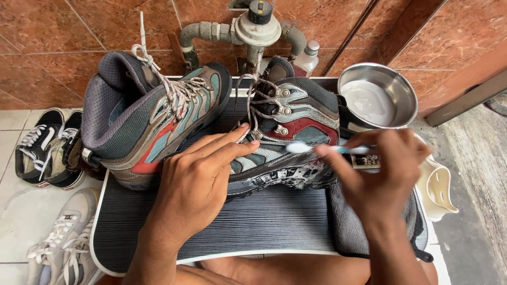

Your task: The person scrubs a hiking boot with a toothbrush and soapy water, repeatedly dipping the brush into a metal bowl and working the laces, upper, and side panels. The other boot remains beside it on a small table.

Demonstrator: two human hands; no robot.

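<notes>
At the centre of the frame, the left hand [198, 171] lies flat on the toe of a grey and red hiking boot [288, 140], fingers stretched out and pressed against its laces and upper, steadying it. The boot lies on its side on a ribbed grey tray [248, 221] that fills the lower middle of the picture. To the right, the right hand [383, 169] pinches the handle of a toothbrush [322, 149] between thumb and fingers; its white head sits at the boot's side, seemingly touching the foamy sole edge, though blur makes contact hard to confirm. A second matching boot [150, 116] stands tilted at the upper left of the tray. A steel bowl [377, 95] holding whitish liquid sits at the upper right. A dark cloth [348, 224] lies under the right wrist. Sneakers [45, 145] rest on the floor at the left edge.
</notes>
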